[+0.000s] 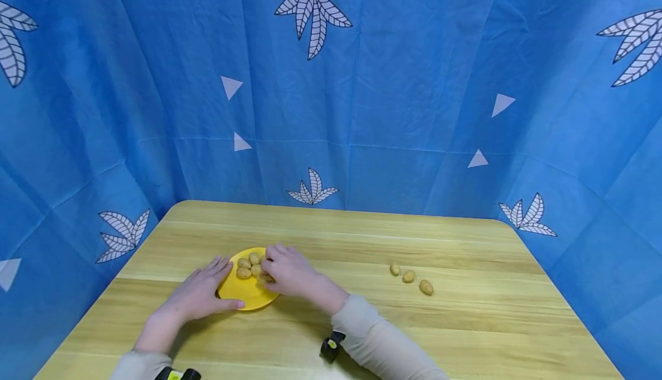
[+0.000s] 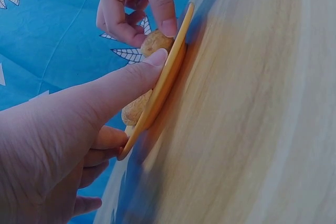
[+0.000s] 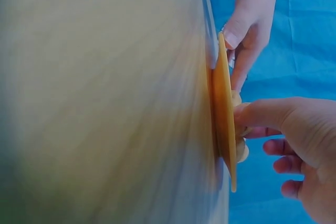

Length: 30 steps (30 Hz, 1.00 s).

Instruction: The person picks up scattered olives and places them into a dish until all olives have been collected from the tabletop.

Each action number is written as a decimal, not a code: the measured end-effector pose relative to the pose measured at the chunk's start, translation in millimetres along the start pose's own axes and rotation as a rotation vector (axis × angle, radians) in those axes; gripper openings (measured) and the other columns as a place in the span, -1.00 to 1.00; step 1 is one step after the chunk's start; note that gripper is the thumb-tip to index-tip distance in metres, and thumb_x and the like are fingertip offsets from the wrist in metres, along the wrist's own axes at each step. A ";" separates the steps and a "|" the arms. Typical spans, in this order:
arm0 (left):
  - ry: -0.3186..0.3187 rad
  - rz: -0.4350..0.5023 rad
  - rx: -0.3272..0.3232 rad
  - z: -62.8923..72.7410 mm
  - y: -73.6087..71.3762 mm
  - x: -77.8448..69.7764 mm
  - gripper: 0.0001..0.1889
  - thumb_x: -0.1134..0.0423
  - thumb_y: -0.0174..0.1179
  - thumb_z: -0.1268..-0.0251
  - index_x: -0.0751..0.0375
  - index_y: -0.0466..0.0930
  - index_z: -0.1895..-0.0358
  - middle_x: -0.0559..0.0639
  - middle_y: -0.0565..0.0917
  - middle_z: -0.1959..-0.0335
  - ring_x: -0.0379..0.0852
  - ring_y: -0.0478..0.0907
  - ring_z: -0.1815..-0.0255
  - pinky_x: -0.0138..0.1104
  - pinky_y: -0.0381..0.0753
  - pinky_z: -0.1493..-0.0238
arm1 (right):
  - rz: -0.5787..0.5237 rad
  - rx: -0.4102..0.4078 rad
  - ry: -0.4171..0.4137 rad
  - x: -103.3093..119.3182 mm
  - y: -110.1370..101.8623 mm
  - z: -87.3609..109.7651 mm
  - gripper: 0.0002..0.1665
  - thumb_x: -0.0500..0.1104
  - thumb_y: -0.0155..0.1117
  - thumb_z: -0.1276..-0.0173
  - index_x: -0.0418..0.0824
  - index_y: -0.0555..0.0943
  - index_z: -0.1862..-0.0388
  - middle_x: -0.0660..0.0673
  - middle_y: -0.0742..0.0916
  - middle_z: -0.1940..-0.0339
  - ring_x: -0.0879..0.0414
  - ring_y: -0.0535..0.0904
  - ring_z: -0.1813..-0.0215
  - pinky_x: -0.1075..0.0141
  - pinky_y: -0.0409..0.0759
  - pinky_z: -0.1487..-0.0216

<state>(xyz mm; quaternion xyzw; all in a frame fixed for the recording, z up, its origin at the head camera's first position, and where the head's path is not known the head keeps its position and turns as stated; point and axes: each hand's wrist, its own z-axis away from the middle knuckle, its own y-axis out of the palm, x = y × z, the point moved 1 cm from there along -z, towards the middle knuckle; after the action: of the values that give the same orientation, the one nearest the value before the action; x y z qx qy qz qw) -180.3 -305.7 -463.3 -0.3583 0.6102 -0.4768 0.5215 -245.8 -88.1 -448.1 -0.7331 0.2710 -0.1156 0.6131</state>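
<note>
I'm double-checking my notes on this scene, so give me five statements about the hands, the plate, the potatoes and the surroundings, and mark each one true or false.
1. The left hand touches the rim of the yellow plate. True.
2. The plate stands to the right of the loose potatoes in the head view. False: it is to their left.
3. Three loose potatoes lie on the wooden table. True.
4. The right hand is resting flat on the table. False: the right hand has its thumb and fingers on a potato at the plate.
5. The curtain is plain red. False: the curtain is blue with printed shapes.
</note>
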 end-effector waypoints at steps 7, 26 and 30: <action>0.005 0.003 -0.003 0.3 0.6 -0.6 0.15 -0.51 0.18 0.04 0.38 0.23 -0.44 0.35 0.20 -0.50 0.36 0.09 -0.52 0.32 0.13 -0.40 | -0.020 0.018 0.014 1.6 1.2 -1.6 -0.76 0.14 0.38 -0.24 0.07 0.57 0.32 0.11 0.44 0.29 0.21 0.27 0.24 0.45 0.18 0.31; 0.002 0.002 -0.012 -1.1 1.3 -0.1 0.15 -0.52 0.17 0.03 0.39 0.23 -0.43 0.35 0.20 -0.49 0.36 0.07 -0.53 0.33 0.11 -0.41 | -0.028 0.035 0.030 2.6 1.9 -3.0 -0.82 0.04 0.36 -0.26 0.05 0.54 0.30 0.10 0.44 0.29 0.21 0.27 0.23 0.45 0.23 0.28; 0.002 -0.001 -0.010 -1.0 1.6 0.4 0.15 -0.52 0.17 0.03 0.39 0.23 -0.44 0.35 0.21 -0.49 0.36 0.08 -0.52 0.33 0.11 -0.40 | -0.033 0.035 0.046 2.0 3.5 -3.3 -0.81 0.03 0.37 -0.25 0.04 0.55 0.29 0.10 0.44 0.30 0.20 0.27 0.23 0.44 0.25 0.27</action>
<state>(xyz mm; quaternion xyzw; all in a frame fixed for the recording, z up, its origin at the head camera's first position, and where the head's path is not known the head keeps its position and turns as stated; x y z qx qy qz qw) -181.3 -305.4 -464.9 -0.3608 0.6129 -0.4742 0.5190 -246.7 -92.2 -451.1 -0.7238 0.2707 -0.1473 0.6174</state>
